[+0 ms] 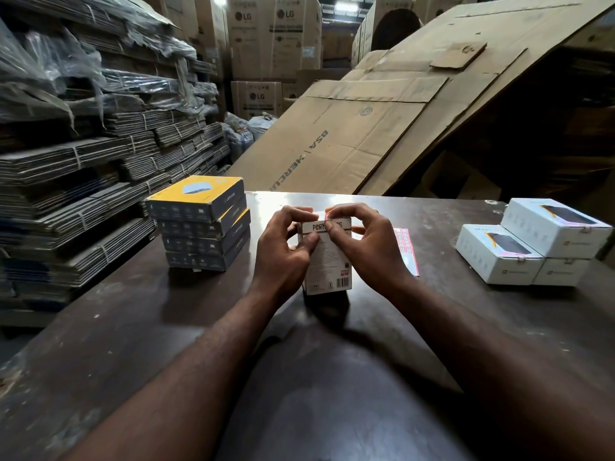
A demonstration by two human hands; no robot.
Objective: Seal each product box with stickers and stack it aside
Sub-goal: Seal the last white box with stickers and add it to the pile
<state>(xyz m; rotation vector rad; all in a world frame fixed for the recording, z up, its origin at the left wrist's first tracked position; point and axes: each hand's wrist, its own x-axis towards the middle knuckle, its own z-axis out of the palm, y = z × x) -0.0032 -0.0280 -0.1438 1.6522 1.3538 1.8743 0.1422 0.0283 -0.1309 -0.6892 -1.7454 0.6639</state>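
Note:
A white product box with a barcode stands upright at the middle of the dark table. My left hand grips its left side near the top. My right hand pinches a small sticker against the box's top edge. A red and white sticker sheet lies flat just right of my right hand. Three white boxes sit stacked at the far right. A stack of several yellow and dark blue boxes stands at the left.
Bundles of flattened cartons are piled left of the table. A large flattened cardboard sheet leans behind the table's far edge. Tall printed cartons stand in the background.

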